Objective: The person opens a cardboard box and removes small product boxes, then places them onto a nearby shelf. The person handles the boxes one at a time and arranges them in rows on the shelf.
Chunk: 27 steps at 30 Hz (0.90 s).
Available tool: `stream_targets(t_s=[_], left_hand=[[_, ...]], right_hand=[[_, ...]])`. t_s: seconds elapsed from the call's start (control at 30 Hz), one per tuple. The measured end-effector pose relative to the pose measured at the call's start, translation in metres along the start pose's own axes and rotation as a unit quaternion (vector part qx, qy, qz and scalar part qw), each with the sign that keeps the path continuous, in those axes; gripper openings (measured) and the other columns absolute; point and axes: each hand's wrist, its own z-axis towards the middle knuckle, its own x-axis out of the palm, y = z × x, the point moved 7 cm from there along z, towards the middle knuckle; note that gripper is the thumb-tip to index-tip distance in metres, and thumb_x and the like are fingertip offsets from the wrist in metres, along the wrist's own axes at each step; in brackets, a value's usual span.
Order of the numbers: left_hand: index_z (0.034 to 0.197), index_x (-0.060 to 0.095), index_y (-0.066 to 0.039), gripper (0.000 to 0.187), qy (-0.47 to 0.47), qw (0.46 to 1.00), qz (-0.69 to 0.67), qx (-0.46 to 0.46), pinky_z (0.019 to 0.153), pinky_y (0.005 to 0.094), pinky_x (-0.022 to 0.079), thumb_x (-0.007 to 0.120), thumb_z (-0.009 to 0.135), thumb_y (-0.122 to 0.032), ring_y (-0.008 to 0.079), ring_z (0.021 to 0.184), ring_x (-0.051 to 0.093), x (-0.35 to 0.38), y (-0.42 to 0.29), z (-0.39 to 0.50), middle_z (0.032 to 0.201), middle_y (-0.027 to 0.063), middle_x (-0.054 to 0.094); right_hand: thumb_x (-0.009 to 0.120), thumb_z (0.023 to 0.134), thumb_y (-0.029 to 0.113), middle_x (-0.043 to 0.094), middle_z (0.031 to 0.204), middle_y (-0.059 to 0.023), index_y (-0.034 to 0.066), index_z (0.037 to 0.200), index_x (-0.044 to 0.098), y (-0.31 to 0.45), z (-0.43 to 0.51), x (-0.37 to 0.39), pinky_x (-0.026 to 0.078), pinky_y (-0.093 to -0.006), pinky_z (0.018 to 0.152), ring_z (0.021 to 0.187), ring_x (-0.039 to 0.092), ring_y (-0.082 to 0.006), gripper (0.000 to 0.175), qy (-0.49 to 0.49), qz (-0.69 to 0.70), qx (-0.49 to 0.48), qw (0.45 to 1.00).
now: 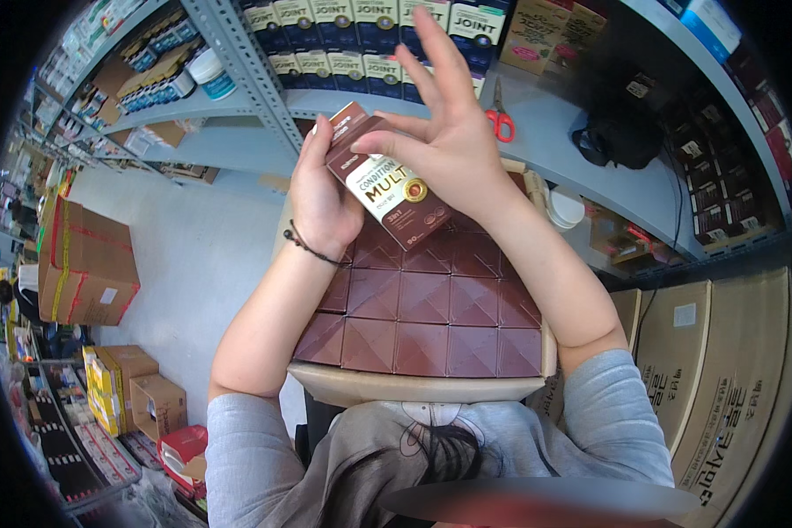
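Note:
A brown supplement carton (402, 198) with a white panel is held tilted above an open cardboard box (422, 389). My left hand (330, 191) grips the carton along its left side, a dark braided bracelet on the wrist. My right hand (442, 125) is at the carton's upper end, its thumb on or just over the front face and other fingers raised and spread; whether it grips the carton is hard to tell. Below, rows of brown cartons (422, 297) stand packed in the box, their tops up.
Ahead is a grey metal shelf (534, 99) with stacked navy cartons (376, 26), red-handled scissors (500, 125) and a black bag (617, 135). A white tub (212, 76) stands on the left shelving. Large flat cardboard boxes (719, 369) are at the right; a taped cardboard box (89, 264) is at the left.

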Motion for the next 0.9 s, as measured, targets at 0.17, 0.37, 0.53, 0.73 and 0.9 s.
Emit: stream_targets(t_s=[0.17, 0.37, 0.53, 0.73, 0.9], left_hand=[[0.125, 0.055, -0.007, 0.043, 0.01, 0.999, 0.002, -0.031, 0.098, 0.0438, 0.054, 0.042, 0.109, -0.045, 0.0263, 0.111, 0.066, -0.001, 0.003, -0.004, 0.118, 0.0112, 0.067], [0.129, 0.054, -0.005, 0.054, 0.011, 0.995, 0.071, 0.066, 0.101, 0.0446, 0.051, 0.041, 0.107, -0.052, 0.0265, 0.119, 0.062, 0.012, -0.015, -0.011, 0.127, 0.0135, 0.064], [0.134, 0.047, -0.002, 0.062, 0.216, 0.975, 0.007, 0.054, 0.102, 0.0405, 0.048, 0.045, 0.104, -0.056, 0.0272, 0.123, 0.058, 0.051, -0.007, -0.025, 0.131, 0.0136, 0.06], [0.127, 0.056, 0.0, 0.039, 0.108, 0.721, 0.669, 0.146, 0.101, 0.0408, 0.047, 0.066, 0.094, -0.017, 0.0288, 0.114, 0.06, 0.016, -0.016, 0.001, 0.122, 0.016, 0.063], [0.127, 0.054, -0.001, 0.054, 0.087, 0.544, 0.833, 0.048, 0.109, 0.0489, 0.038, 0.068, 0.092, -0.04, 0.035, 0.12, 0.061, -0.009, 0.008, 0.003, 0.122, 0.0204, 0.066]], right_hand=[[0.073, 0.088, 0.001, 0.01, 0.166, -0.0206, 0.02, 0.16, 0.028, -0.001, -0.001, -0.001, 0.056, -0.0407, 0.102, 0.149, 0.032, -0.0326, 0.088, 0.04, -0.088, -0.173, 0.98], [0.084, 0.081, 0.02, 0.011, 0.168, -0.0161, 0.0131, 0.163, 0.013, 0.021, -0.012, 0.006, 0.04, -0.0478, 0.115, 0.155, 0.016, -0.0379, 0.109, 0.043, -0.259, -0.193, 0.945], [0.087, 0.069, 0.021, 0.014, 0.166, -0.0246, 0.0118, 0.164, 0.012, 0.05, -0.029, -0.013, 0.028, -0.0486, 0.121, 0.155, 0.013, -0.04, 0.121, 0.008, -0.417, -0.209, 0.884], [0.084, 0.071, 0.014, 0.031, 0.157, -0.0209, 0.0212, 0.164, 0.015, 0.043, -0.045, -0.127, 0.057, -0.0433, 0.093, 0.122, 0.06, -0.0327, 0.116, -0.187, -0.467, -0.112, 0.857], [0.084, 0.076, 0.02, 0.024, 0.157, -0.0324, 0.0178, 0.161, 0.024, -0.003, -0.03, -0.194, 0.043, -0.0456, 0.108, 0.133, 0.047, -0.0418, 0.104, -0.279, -0.577, -0.138, 0.755]])
